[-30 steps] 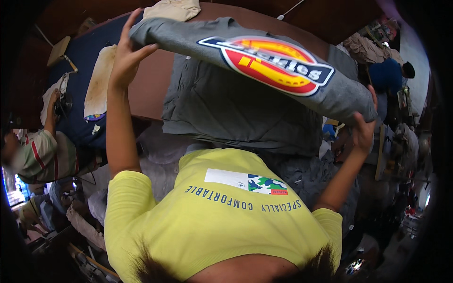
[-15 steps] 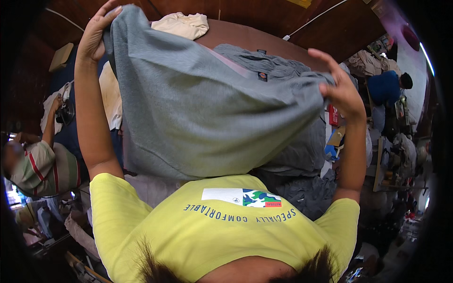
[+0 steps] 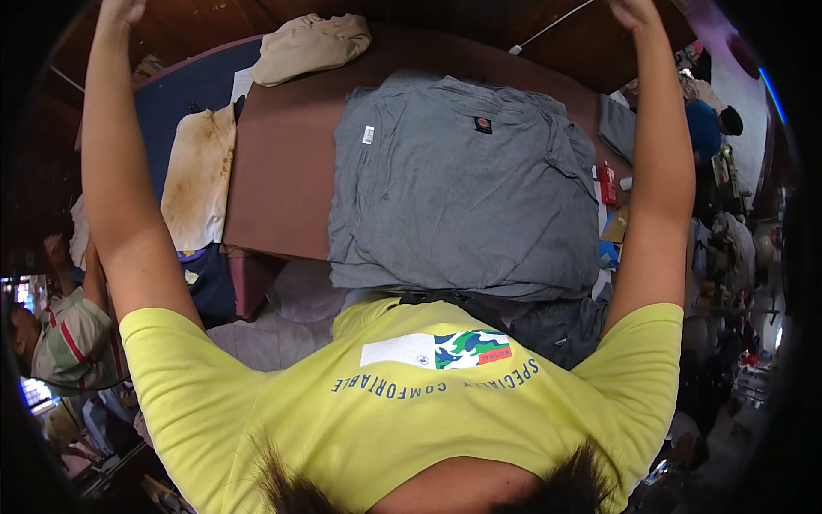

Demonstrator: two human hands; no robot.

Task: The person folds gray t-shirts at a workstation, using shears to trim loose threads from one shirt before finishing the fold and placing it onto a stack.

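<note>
Grey shirt pile (image 3: 462, 206): soft fabric, wrinkled, spread roughly flat on the brown-topped table (image 3: 278, 163); neckline toward the far edge, lower part extending past the near edge. Bears one black neck label (image 3: 483, 126) and one white sticker (image 3: 368, 135), the latter toward the left side.

Left hand (image 3: 127, 10): raised, arm stretched out to the left of the pile; hand mostly cut off by the upper rim of the view. Fingers out of sight; cannot tell whether open or gripping.

Right hand (image 3: 634, 12): raised likewise to the right of the pile, similarly cut off; state of its fingers cannot be told.

Beige cloth (image 3: 310, 50), one, bunched, at the table's far edge. Folded grey cloth (image 3: 616, 127), at the right edge. Red object (image 3: 609, 184), small, just beside the pile's right side. Stained cream cloth (image 3: 199, 176), long, left of the brown top. Co-worker (image 3: 86, 338), striped shirt, far left.
</note>
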